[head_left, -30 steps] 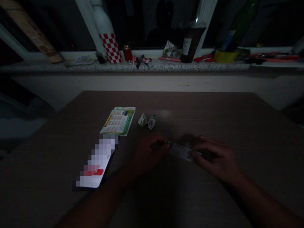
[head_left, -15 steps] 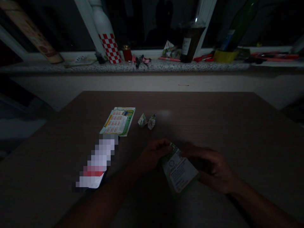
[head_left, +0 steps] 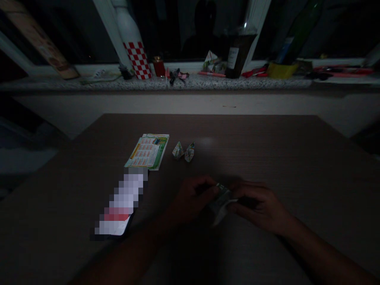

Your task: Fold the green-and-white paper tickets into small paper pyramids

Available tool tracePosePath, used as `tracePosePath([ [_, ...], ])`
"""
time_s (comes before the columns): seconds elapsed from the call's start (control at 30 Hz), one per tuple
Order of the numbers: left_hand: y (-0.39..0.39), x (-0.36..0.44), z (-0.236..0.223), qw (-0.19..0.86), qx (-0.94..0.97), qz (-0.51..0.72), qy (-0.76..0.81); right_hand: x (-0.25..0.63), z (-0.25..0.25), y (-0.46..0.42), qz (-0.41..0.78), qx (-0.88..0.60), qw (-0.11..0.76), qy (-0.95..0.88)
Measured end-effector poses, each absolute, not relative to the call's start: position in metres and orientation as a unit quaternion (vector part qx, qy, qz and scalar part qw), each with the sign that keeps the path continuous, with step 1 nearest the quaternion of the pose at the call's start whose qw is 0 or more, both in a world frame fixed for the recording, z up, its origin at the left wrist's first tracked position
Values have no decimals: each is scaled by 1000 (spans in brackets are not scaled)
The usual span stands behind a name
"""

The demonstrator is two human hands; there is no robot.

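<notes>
Between my hands is a printed paper sheet (head_left: 221, 201), green and white, its lower part bent up and over. My left hand (head_left: 196, 198) pinches its left edge, thumb on top. On the other side, my right hand (head_left: 261, 204) grips the curled right edge between thumb and fingers. Dim light hides the finer creases. Just beyond the hands, two small folded paper pieces (head_left: 178, 151) stand side by side on the table. To their left lies a stack of printed calendar sheets (head_left: 145, 152).
A phone (head_left: 121, 204) with a lit, blurred screen lies left of my left forearm on the wooden table (head_left: 267, 146). Along the granite windowsill (head_left: 196, 82) stand a red-and-white checkered bottle (head_left: 138, 59), a dark plastic cup (head_left: 239, 55), a yellow container (head_left: 282, 70) and small items.
The sheet's lower right part, flat before, is now bent up and folded over. My right hand has shifted slightly left and closed on that edge. My left hand stays nearly in place.
</notes>
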State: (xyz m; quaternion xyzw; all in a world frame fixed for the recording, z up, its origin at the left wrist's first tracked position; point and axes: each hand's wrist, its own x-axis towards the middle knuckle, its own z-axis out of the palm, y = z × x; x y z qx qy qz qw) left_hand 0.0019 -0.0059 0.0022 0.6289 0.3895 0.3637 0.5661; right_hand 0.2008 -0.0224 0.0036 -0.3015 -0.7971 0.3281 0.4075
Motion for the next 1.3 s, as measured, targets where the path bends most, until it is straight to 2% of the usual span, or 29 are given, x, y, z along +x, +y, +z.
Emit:
tracePosePath([
  [0.23,-10,-1,-1,506,711,366,322,202,0,-25,292,-340,406,-797],
  [0.43,-11,2,-2,448,739,370,340,201,-1,-24,248,-330,407,-815],
  [0.63,-10,2,0,454,713,400,355,203,1,-28,167,-373,467,-784],
  [0.97,-11,1,3,413,701,481,327,200,6,-29,290,-415,492,-708],
  [1.3,-10,1,4,391,708,476,346,199,6,-28,271,-401,502,-717],
])
